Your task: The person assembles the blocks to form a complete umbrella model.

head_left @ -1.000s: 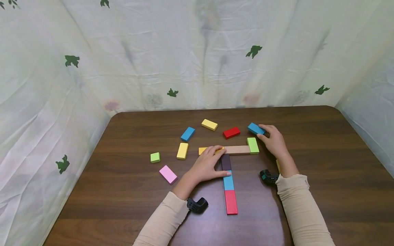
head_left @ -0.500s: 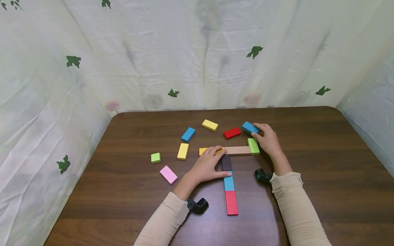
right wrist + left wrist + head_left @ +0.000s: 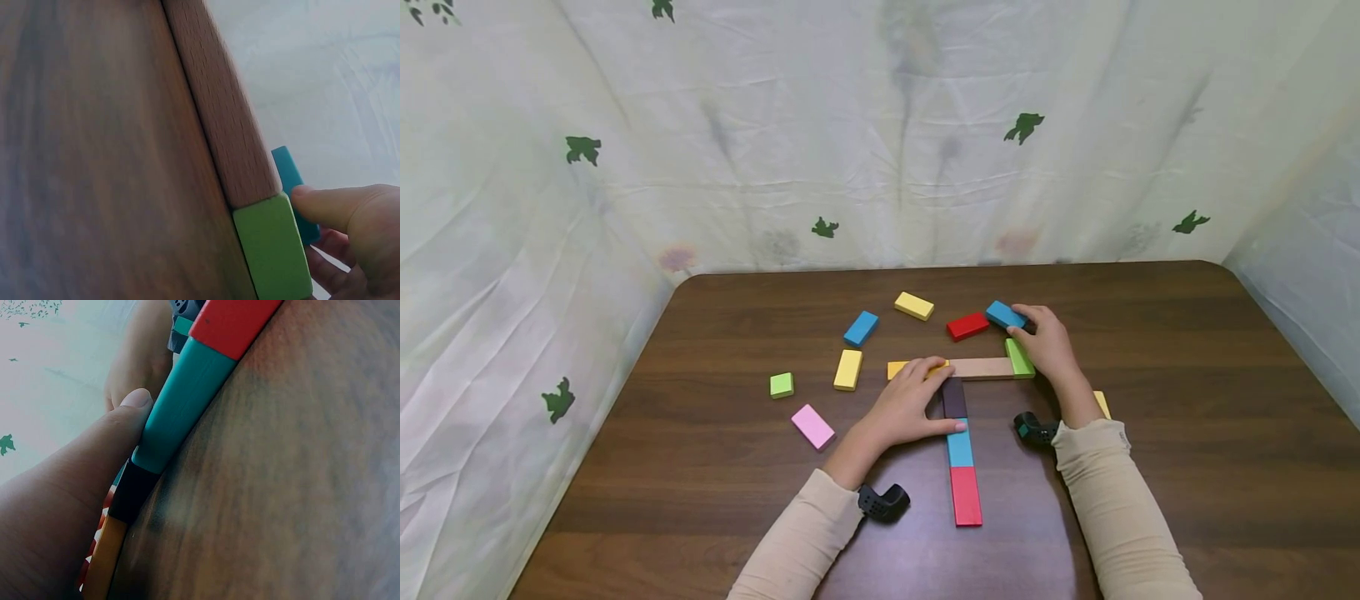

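My right hand [image 3: 1047, 344] pinches a blue block [image 3: 1005, 314] between thumb and fingers, just behind the green block [image 3: 1019, 358]. In the right wrist view the thumb lies on that blue block [image 3: 296, 190]. My left hand [image 3: 904, 407] spreads over the row, fingertips on the orange block [image 3: 897, 370] and thumb at the light blue block [image 3: 960, 450]. A plain wooden block [image 3: 982, 368] joins the orange and green ones. Running toward me from this row are a dark block [image 3: 954, 399], the light blue one and a red block [image 3: 966, 497].
Loose around the row lie a red block [image 3: 967, 326], yellow blocks [image 3: 914, 306] [image 3: 847, 370], another blue block [image 3: 861, 328], a small green block [image 3: 781, 384] and a pink block [image 3: 813, 427]. A yellow block [image 3: 1102, 404] is partly hidden by the right wrist.
My right hand has moved left with the blue block, bringing it closer to the loose red block and the green block. The left hand has stayed in place.
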Demonstrator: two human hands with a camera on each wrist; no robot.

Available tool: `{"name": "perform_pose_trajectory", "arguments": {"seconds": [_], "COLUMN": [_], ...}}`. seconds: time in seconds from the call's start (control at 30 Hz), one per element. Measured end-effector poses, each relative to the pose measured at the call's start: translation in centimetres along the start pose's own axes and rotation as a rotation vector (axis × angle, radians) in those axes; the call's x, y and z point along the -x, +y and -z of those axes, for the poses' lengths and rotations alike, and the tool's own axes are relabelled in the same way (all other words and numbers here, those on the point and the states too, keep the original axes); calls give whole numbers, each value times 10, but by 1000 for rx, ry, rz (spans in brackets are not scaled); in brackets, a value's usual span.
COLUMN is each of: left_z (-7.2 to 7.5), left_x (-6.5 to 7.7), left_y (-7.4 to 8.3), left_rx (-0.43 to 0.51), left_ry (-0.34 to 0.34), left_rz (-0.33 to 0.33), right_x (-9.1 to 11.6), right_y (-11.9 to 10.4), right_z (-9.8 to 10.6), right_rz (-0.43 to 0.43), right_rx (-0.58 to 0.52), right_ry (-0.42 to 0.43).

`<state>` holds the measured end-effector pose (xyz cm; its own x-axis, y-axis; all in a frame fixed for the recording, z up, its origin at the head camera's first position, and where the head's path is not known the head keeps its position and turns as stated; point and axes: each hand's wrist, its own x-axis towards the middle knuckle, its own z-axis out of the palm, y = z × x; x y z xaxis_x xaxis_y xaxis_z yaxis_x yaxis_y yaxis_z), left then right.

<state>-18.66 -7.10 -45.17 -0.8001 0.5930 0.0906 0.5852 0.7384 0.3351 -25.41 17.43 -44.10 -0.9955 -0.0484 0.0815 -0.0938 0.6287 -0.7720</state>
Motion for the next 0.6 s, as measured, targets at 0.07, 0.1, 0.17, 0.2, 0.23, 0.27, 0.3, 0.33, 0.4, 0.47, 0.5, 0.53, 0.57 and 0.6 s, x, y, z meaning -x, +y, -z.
{"name": "perform_pose_trajectory", "arguments": {"seconds": [0.07,0.1,0.17,0.2,0.23,0.27,0.3,0.33,0.4,0.47,0.5,0.53,0.57,0.6], "left_z": [0,0,0,0,0,0,0,0,1,1,0,0,0,0], "left_x": [0,0,0,0,0,0,0,0,0,0,0,0,0,0], "left_y": [0,0,0,0,0,0,0,0,0,0,0,0,0,1], "left_rx": [-1,-2,-3,-4,-3,-2,-1,0,2,2,1,2,1,0], "left_ry": [-1,-1,0,1,2,3,4,4,4,3,3,3,3,4], "left_rz": [0,0,0,0,0,0,0,0,1,1,1,0,-1,-2], "right_x": [0,0,0,0,0,0,0,0,0,0,1,1,1,1], "right_y": [0,0,0,0,0,0,0,1,1,1,1,1,1,0], "right_z": [-1,-2,-3,-3,-3,-3,-4,-4,-4,-4,-3,-3,-3,-3], "right_rz": [-2,-2,-4,-5,-6,-4,-5,-4,-4,-5,-8,-9,-12,-13], "right_rx": [-6,-8,-9,-9,-9,-8,-7,-7,-9,-11,-14,-16,-20,-25], "right_ry": [1,2,2,2,1,1,0,-1,-3,-5,-7,-9,-13,-15]}}
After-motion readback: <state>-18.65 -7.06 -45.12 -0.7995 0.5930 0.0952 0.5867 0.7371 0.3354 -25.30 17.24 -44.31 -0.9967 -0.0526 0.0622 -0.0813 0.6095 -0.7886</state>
